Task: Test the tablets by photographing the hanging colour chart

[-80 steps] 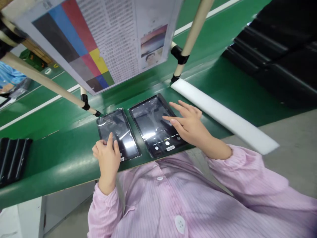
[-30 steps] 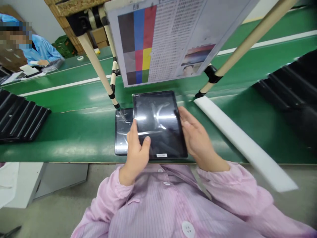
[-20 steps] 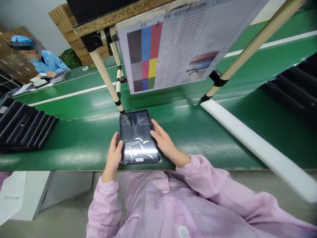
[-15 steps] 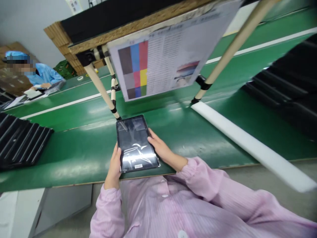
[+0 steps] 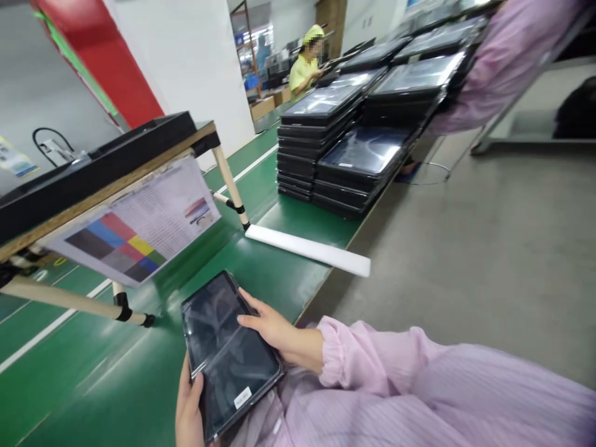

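Note:
A black tablet [image 5: 228,354] with a dark, film-covered screen and a small white label near its lower edge is held above the near edge of the green bench [image 5: 288,261]. My left hand [image 5: 189,406] grips its lower left edge, thumb on the screen. My right hand [image 5: 272,326] holds its right edge, fingers lying over the glass. Pink sleeves cover both my arms.
A colour test chart [image 5: 139,233] hangs tilted from a frame on cream poles [image 5: 60,298]. A white foam bar [image 5: 307,248] lies on the bench. Stacks of black trays with tablets [image 5: 354,149] stand beyond it. Grey floor lies right; a person in yellow [image 5: 305,62] works far off.
The tablets were stacked into one pile, which both hands gripped on the bench. My view has swung right, showing the tray stacks, and the tablet now sits tilted in my hands.

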Available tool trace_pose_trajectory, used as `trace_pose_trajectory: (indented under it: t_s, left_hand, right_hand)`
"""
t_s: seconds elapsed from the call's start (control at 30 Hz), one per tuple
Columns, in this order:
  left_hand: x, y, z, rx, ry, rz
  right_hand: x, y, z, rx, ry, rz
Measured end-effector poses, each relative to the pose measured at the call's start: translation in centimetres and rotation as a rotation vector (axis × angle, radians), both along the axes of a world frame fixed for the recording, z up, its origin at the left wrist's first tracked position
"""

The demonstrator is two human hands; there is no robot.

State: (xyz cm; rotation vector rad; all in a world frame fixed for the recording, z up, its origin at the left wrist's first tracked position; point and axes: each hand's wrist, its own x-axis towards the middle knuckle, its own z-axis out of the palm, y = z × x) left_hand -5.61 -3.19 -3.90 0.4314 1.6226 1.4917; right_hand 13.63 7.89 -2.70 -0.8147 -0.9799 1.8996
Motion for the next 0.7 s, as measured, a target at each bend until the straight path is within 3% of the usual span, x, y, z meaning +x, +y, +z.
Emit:
trace_pose_trajectory:
  t_s: [0.07, 0.2, 0.3, 0.4, 0.47, 0.53, 0.63, 0.7]
  left_hand:
    - [2.8, 1.4, 1.9, 0.007, -0.039, -0.074]
    - [9.6, 5.7, 6.7, 0.157, -0.046, -0.293]
    - [14.9, 9.7, 10.0, 0.359, -0.026, -0.562]
    - [18.7, 12.6, 11.8, 0.611, -0.013, -0.841]
    - [19.6, 13.5, 11.6, 0.71, 0.064, -0.986]
    - [18.9, 13.5, 10.0, 0.665, 0.241, -1.106]
    - [15.0, 12.7, 5.5, 0.412, 0.583, -1.153]
    - [11.3, 11.7, 1.8, 0.262, 0.693, -1.007]
  right_hand:
    - [3.5, 0.1, 1.4, -0.054, 0.054, -0.004]
    - [11.4, 0.0, 4.9, 0.106, 0.036, -0.148]
    - [17.2, -0.2, 8.0, 0.105, 0.066, -0.368]
    - [22.1, 0.4, 11.4, 0.05, 0.094, -0.632]
    - [25.0, 1.7, 13.5, 0.059, 0.078, -0.791]
    - [27.6, 4.0, 15.3, 0.131, 0.043, -0.964]
    - [31.0, 8.7, 17.2, 0.264, -0.019, -1.169]
    - [32.7, 12.1, 17.8, 0.299, -0.084, -1.231]
